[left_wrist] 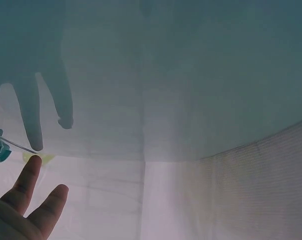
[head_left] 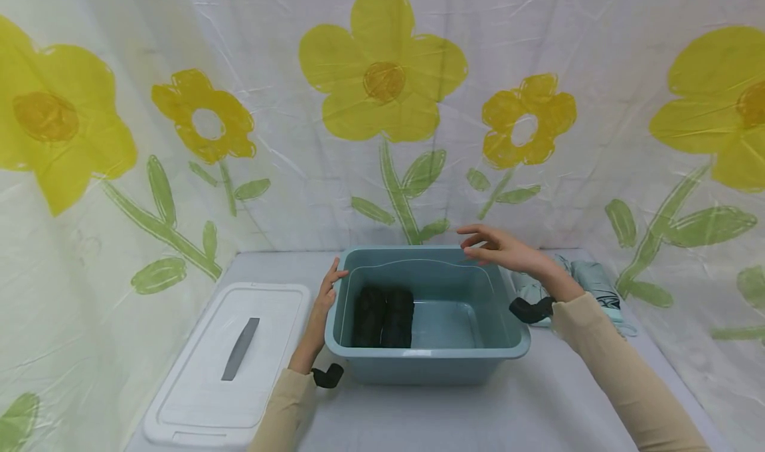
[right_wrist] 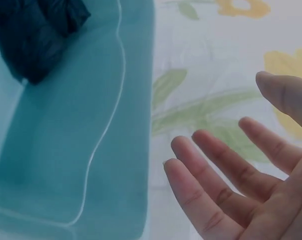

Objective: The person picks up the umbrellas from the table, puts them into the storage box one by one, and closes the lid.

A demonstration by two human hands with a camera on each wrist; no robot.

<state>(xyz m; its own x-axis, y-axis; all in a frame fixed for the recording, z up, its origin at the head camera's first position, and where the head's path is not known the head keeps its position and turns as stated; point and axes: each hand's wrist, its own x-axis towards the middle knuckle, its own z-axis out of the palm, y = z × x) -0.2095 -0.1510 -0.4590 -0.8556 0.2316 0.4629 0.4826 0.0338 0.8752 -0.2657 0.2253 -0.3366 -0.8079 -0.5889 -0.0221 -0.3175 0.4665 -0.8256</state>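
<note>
A blue-grey plastic storage bin [head_left: 427, 367] stands in the middle of the table. Two dark rolled cloth bundles [head_left: 383, 318] lie side by side in its left half, and the right half shows bare floor. My left hand [head_left: 325, 293] is at the bin's left rim with its fingers extended; in the left wrist view, its fingers [left_wrist: 48, 210] are spread close to the bin's wall. Over the back right corner hovers my right hand [head_left: 501, 247], fingers loosely bent and holding nothing. The right wrist view shows that palm beside the bin wall [right_wrist: 105, 165].
A white lid [head_left: 197, 346] with a grey handle [head_left: 241, 349] lies flat left of the bin. Pale green folded cloth bundles [head_left: 592, 283] rest at the right, partly behind my right forearm. A flower-printed curtain [head_left: 281, 200] hangs behind the table.
</note>
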